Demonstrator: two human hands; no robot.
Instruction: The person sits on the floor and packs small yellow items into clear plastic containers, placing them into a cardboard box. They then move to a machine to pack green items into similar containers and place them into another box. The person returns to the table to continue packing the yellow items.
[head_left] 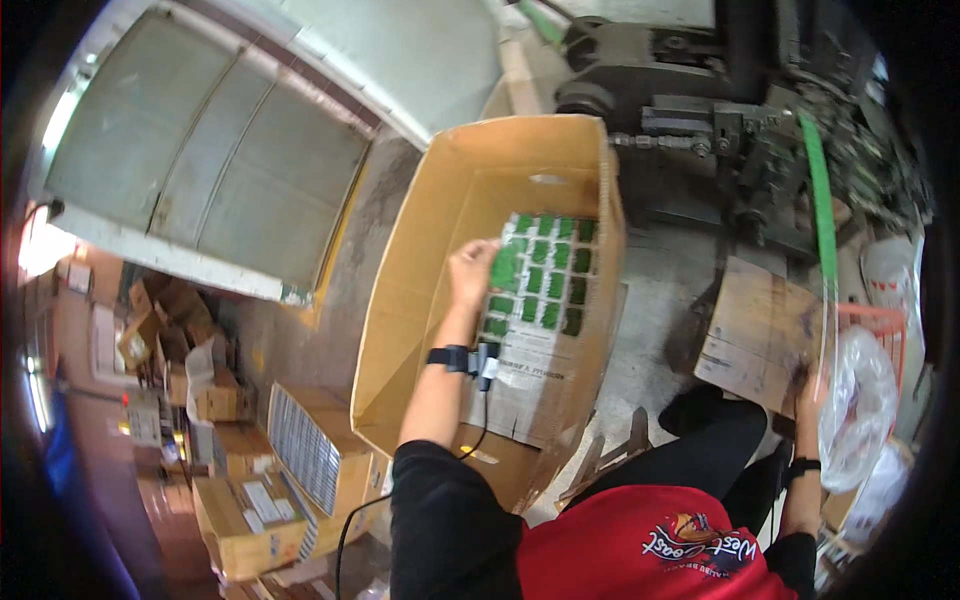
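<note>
Inside a tall open cardboard box point(400, 300), my left hand point(474, 270) is closed on the edge of a flat green bundle point(507, 264). Below and beside it lie rows of similar small green bundles point(552, 283) with pale bands between them. A printed paper sheet point(530, 365) lies in the box, nearer to me. My right hand point(808, 388) is low at the right, next to a brown cardboard box point(755, 335) and a clear plastic bag point(860, 400). Its fingers are too small and blurred to make out.
A dark metal machine point(680, 110) stands at the far right, with a green strap point(820, 190) hanging down from it. An orange crate point(885, 320) is behind the plastic bag. Several cartons point(245, 515) are stacked at the left. A cable point(345, 530) runs from my left wrist.
</note>
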